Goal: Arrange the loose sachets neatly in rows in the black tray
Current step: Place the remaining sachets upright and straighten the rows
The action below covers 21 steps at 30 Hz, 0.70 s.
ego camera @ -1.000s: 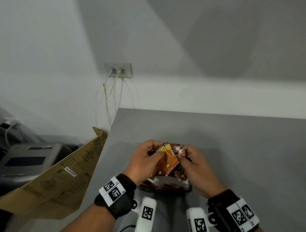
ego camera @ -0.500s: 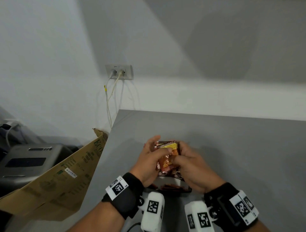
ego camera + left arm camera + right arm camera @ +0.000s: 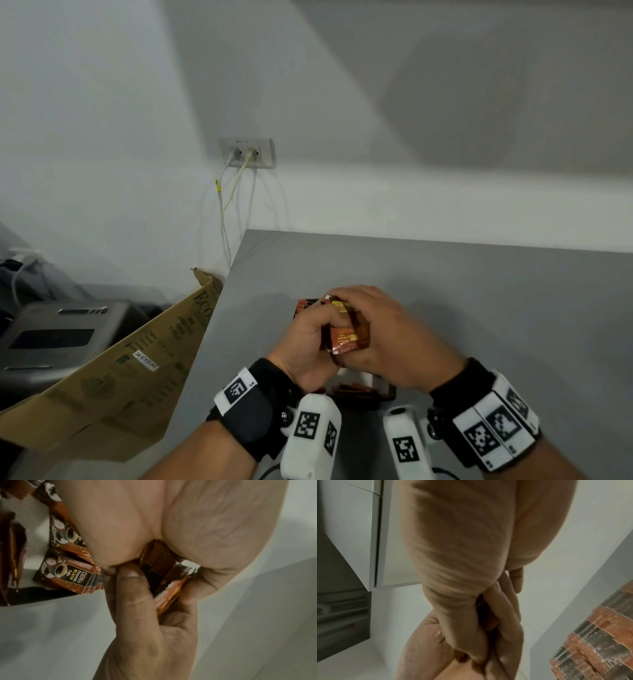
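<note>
Head view: left hand (image 3: 310,337) and right hand (image 3: 383,339) both clenched round a stack of sachets (image 3: 346,334), squaring it above the tray (image 3: 385,394) on the desk (image 3: 479,308). Next, probably: lowering the stack into a row. Cardboard (image 3: 137,359) left, clear of the work.

Left wrist: thumb (image 3: 132,588) pinching sachets (image 3: 171,588); more (image 3: 73,574) in the tray.

Right wrist: fingers (image 3: 501,615) curled round sachets; others (image 3: 599,642) right.
</note>
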Each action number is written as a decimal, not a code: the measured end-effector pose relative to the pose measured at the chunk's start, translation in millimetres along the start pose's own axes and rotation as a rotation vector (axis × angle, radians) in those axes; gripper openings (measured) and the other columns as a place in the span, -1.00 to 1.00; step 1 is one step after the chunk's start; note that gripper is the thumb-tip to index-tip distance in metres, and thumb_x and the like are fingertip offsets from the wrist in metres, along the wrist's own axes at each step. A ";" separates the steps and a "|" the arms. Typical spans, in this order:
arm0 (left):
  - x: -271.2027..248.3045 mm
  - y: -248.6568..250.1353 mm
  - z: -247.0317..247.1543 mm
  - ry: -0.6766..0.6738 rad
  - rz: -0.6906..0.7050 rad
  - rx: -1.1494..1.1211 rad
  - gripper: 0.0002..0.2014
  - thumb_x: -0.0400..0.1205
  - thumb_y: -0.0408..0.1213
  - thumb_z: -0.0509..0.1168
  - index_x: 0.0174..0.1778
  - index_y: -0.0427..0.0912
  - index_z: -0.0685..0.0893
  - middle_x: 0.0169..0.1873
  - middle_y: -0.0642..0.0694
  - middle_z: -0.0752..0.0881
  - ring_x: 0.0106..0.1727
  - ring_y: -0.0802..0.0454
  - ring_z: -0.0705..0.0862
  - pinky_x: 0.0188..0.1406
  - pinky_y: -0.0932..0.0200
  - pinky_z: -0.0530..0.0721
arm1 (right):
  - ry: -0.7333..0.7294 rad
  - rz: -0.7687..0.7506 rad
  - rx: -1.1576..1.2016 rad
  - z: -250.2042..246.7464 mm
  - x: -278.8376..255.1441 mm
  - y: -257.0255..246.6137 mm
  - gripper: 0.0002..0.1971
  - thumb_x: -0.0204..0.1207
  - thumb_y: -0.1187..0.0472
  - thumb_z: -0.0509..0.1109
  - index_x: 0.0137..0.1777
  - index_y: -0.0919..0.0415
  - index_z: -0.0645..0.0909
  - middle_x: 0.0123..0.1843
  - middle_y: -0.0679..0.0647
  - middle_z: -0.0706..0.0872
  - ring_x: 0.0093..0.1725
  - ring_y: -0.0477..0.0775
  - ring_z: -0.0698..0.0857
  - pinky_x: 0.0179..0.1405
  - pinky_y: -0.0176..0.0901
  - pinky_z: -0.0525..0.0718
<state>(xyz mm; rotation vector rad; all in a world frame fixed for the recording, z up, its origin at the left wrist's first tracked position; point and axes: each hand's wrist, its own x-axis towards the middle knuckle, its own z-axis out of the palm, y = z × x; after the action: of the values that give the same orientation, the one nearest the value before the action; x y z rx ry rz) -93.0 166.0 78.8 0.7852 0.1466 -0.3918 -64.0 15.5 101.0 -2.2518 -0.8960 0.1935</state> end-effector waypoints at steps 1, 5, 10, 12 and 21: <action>0.3 0.3 -0.3 0.015 0.005 0.005 -0.48 0.32 -0.47 0.33 0.25 -0.46 0.60 0.05 -0.44 0.60 -0.04 -0.24 0.70 -0.06 -0.07 0.70 | -0.014 0.008 -0.001 0.3 -0.6 -0.3 -0.17 0.30 0.05 0.66 0.58 -0.15 0.39 0.37 -0.33 0.49 0.41 -0.28 0.46 0.51 -0.13 0.49; 0.3 2.4 -7.3 0.024 0.060 0.007 -0.56 0.42 -0.59 0.25 0.24 -0.39 0.67 0.01 -0.44 0.75 -0.07 -0.25 0.82 -0.23 -0.02 0.79 | 0.034 0.115 0.250 -4.7 -3.7 0.5 -0.05 0.25 -0.06 0.71 0.63 -0.23 0.33 0.42 -0.38 0.45 0.39 -0.31 0.53 0.40 -0.30 0.58; -0.5 7.4 -8.1 0.037 0.086 0.097 -0.39 0.43 -0.58 0.41 0.45 -0.28 0.56 0.24 -0.43 0.73 -0.02 -0.29 0.79 -0.34 -0.02 0.79 | 0.226 0.216 0.494 -8.2 0.5 11.6 -0.70 0.54 0.25 0.55 0.09 -0.23 0.78 0.02 0.01 0.81 0.02 0.12 0.79 0.07 0.08 0.81; 1.0 4.9 -8.9 0.061 0.092 0.099 -0.44 0.47 -0.55 0.45 0.42 -0.27 0.58 0.22 -0.40 0.74 -0.02 -0.26 0.79 -0.33 0.01 0.79 | 0.297 0.240 0.484 -7.9 1.0 12.3 -0.77 0.53 0.32 0.54 -0.04 -0.09 0.80 -0.13 0.07 0.81 -0.13 0.16 0.79 -0.01 0.19 0.81; 3.8 10.0 -9.1 0.134 0.114 0.015 -0.75 0.65 -0.34 0.36 0.23 -0.28 0.68 -0.06 -0.31 0.73 -0.19 -0.10 0.72 -0.32 0.07 0.68 | 0.262 0.100 0.472 -11.8 -10.3 3.4 -0.58 0.42 0.62 0.42 -0.21 0.01 0.76 0.16 -0.14 0.82 0.19 -0.07 0.79 0.10 -0.20 0.76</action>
<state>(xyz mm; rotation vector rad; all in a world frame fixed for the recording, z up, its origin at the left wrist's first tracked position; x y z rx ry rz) -85.4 177.8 78.0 0.8311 0.2233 -0.2330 -65.5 0.4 106.4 -1.8284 -0.5315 0.1335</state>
